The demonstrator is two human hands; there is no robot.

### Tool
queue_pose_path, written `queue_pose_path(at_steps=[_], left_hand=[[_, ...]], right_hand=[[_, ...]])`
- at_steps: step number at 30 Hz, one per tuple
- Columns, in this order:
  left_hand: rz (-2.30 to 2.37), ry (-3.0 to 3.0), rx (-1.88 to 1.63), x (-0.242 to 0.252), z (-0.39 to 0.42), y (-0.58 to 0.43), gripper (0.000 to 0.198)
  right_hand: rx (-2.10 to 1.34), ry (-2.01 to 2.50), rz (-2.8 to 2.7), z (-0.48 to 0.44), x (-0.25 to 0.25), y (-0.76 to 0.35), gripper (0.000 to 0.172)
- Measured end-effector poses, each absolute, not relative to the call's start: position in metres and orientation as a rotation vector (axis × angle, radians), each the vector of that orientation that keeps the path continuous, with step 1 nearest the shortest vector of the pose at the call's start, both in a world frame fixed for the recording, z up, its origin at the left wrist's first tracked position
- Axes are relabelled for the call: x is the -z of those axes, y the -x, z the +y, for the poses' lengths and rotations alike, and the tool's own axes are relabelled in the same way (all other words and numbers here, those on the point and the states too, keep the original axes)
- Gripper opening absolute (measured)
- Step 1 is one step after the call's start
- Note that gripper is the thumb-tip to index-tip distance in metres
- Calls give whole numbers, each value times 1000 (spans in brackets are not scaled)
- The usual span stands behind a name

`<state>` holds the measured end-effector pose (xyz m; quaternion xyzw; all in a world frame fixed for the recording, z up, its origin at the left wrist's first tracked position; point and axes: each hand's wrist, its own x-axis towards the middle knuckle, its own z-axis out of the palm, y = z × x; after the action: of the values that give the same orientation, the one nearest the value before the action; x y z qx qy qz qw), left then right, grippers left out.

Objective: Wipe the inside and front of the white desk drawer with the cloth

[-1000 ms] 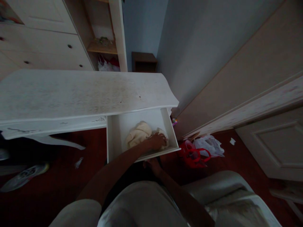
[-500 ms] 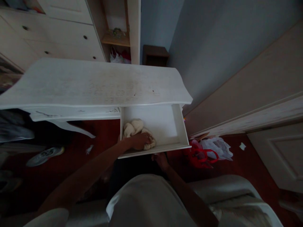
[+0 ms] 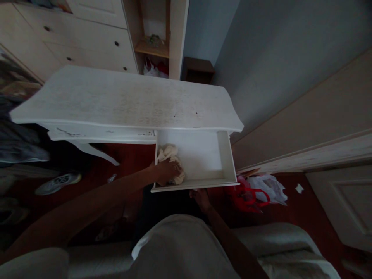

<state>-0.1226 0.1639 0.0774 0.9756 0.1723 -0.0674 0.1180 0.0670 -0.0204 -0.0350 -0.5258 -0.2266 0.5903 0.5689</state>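
My left hand [image 3: 167, 171] is closed on a cream-coloured cloth [image 3: 168, 151], pressing it into the front left corner of a pulled-out white drawer [image 3: 200, 155]. The cloth lies crumpled against the drawer's left wall and spreads out behind and to the right of the fingers. Just below the drawer's front edge, my right hand [image 3: 200, 197] has its fingers curled up under the front panel. The panel hides what those fingertips grip, if anything. The drawer belongs to a white table [image 3: 130, 97] whose top has dark stains.
A sofa [image 3: 267, 236] is behind me. On the red floor to the right are a red bag [image 3: 250, 199] and a white plastic bag [image 3: 269, 188]. A shoe [image 3: 58, 183] lies at the left. White cabinets [image 3: 87, 42] and a small brown box [image 3: 199, 69] stand beyond the table.
My left hand has slid the cloth left and slightly toward the drawer's front left corner, bunching it. The right hand stays under the drawer front. The whole view has shifted slightly.
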Motion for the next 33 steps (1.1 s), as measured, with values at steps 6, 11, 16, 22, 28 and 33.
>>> queue_pose_path(at_steps=[6,11,16,22,28,33], left_hand=[[573,-3022,221,-88,167,128,57],[871,-2957,96,-83,173,113,68],[1113,-2866,35,-91,199,92,79],[1253,-2620,52,-102,236,66,70],[1368,-2501,-226,-95,238,47,56],[1201,-2304,-426,-108,233,38,49]], right_hand=[[-1384,1247,-468,-19,33,-66,31],[-1379,1223,-480,-19,33,-66,30],[-1375,1262,-502,-20,36,-67,37],[-1337,1342,-659,-22,42,-68,38],[-1332,1334,-602,-20,44,-67,45],[-1329,1430,-722,-18,41,-66,52]])
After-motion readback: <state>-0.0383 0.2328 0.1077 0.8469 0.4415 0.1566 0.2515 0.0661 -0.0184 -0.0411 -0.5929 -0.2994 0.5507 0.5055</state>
